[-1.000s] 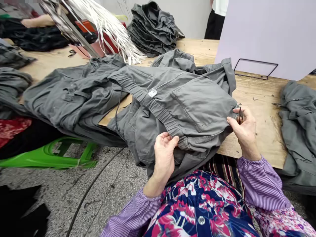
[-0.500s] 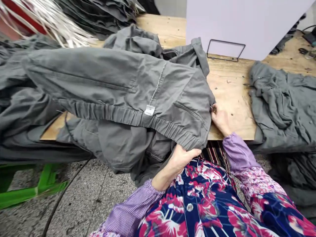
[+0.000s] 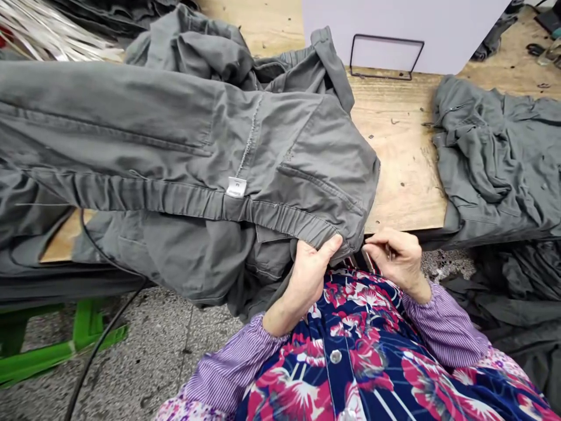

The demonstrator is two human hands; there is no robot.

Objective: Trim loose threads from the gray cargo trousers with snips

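Observation:
Grey trousers lie spread over other grey garments on the wooden table, their gathered elastic waistband toward me. A small white label is sewn at the waistband. My left hand grips the waistband near its right end, thumb on top and fingers hidden beneath. Just right of the trousers' corner, my right hand is closed in a pinch; something small and dark shows between its fingers, too small to make out.
Folded grey garments lie at the right of the wooden table. A white board with a black wire frame stands behind. White strips are at upper left, and a black cable hangs at lower left.
My right hand has moved from the trousers' right edge down toward me, near the waistband's corner. My left hand still grips the waistband. The view has shifted, with the table scene further left and up.

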